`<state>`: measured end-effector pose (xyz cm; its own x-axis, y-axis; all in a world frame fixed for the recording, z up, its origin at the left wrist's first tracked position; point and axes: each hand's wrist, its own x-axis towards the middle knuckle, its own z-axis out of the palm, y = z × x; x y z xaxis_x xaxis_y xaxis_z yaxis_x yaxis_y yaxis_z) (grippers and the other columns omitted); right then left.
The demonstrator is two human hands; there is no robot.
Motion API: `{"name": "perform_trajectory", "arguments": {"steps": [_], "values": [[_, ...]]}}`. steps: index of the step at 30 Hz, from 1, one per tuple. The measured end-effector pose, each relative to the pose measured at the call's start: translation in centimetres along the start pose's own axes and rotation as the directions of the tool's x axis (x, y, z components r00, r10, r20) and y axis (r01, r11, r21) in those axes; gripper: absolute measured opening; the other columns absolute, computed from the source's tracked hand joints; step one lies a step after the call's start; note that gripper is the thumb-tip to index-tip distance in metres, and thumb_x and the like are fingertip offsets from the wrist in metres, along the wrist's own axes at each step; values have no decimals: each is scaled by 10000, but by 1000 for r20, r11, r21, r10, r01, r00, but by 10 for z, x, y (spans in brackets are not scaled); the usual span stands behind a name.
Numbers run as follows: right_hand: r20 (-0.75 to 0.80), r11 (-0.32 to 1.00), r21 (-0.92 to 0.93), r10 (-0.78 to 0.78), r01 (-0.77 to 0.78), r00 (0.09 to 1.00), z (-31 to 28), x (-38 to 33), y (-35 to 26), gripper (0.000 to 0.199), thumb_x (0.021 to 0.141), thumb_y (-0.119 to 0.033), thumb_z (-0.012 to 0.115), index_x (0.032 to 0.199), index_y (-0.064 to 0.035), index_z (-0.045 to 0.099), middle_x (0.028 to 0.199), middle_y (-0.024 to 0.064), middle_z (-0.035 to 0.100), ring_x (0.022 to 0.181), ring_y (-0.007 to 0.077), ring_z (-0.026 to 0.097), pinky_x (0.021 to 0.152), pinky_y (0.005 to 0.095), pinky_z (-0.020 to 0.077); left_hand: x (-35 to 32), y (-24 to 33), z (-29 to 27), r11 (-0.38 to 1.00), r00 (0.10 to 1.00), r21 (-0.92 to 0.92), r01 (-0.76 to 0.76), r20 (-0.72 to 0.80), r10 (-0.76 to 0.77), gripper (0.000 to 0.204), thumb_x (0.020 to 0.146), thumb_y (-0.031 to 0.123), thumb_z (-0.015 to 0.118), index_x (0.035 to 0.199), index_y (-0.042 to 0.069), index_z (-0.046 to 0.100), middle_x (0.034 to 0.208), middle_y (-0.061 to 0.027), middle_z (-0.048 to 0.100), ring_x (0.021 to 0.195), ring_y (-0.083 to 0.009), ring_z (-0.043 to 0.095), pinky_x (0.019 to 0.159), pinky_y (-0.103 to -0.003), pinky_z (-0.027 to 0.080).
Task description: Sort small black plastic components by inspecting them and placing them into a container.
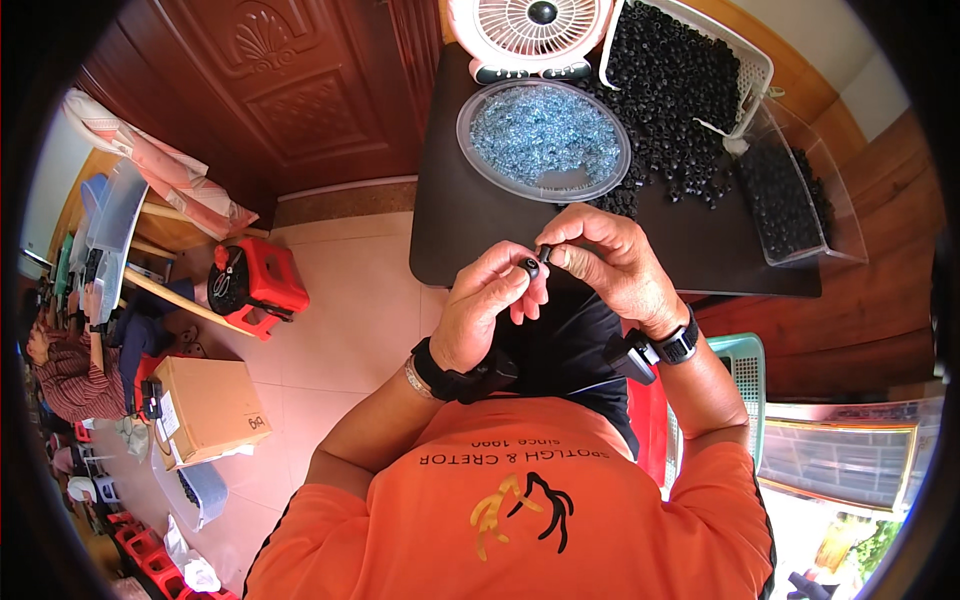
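Both hands are hovering just off the near edge of the black desk (470, 225), with open floor off to the left. The left hand (490, 305) is pinching a small black ring (531, 266) between thumb and fingertips. The right hand (605, 255) is pinching another tiny black piece (545, 251), touching it to the ring. Beyond the hands are sitting a round tray of blue beads (543, 135) and a pile of black rings (670, 90).
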<state>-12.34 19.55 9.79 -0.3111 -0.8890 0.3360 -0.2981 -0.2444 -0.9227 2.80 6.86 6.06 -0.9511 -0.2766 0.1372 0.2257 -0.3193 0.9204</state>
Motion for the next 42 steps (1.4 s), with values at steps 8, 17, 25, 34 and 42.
{"name": "perform_trajectory", "arguments": {"steps": [8,17,25,34,42], "values": [[-2,998,-58,25,-26,1000,2,0,-4,115,899,-103,663,957,-6,644,875,67,646,823,143,627,757,288,500,-1,-1,-2,1000,1000,-7,0,-1,0,290,982,306,492,1020,25,552,845,-60,613,699,-117,585,606,-220,429],[-37,970,-242,-30,20,999,7,1,-18,76,872,-75,674,908,-14,646,810,79,635,767,182,641,722,307,502,-2,-2,-1,999,999,53,-9,-33,11,318,985,323,499,1023,11,552,870,-55,602,723,-105,565,619,-228,427],[-36,924,-380,-63,45,997,7,3,-22,90,824,-48,694,897,-18,650,775,91,629,746,243,631,699,338,495,-2,-3,0,990,998,134,-54,-37,59,346,986,340,495,1031,2,556,867,-53,596,723,-103,558,626,-229,427],[45,801,-572,-185,177,982,13,6,-30,116,763,-31,704,856,-30,635,773,93,615,729,297,592,660,382,489,-3,-3,2,971,996,237,-33,-70,51,304,975,283,488,1025,-10,552,819,-29,589,701,-86,536,625,-222,419],[23,683,-691,-306,237,952,22,-5,-28,269,702,-55,749,941,-15,632,866,117,636,780,306,614,679,375,517,-4,-3,4,987,995,161,0,-97,16,295,965,270,488,1004,-14,558,796,-31,578,689,-92,523,642,-232,423]]}}
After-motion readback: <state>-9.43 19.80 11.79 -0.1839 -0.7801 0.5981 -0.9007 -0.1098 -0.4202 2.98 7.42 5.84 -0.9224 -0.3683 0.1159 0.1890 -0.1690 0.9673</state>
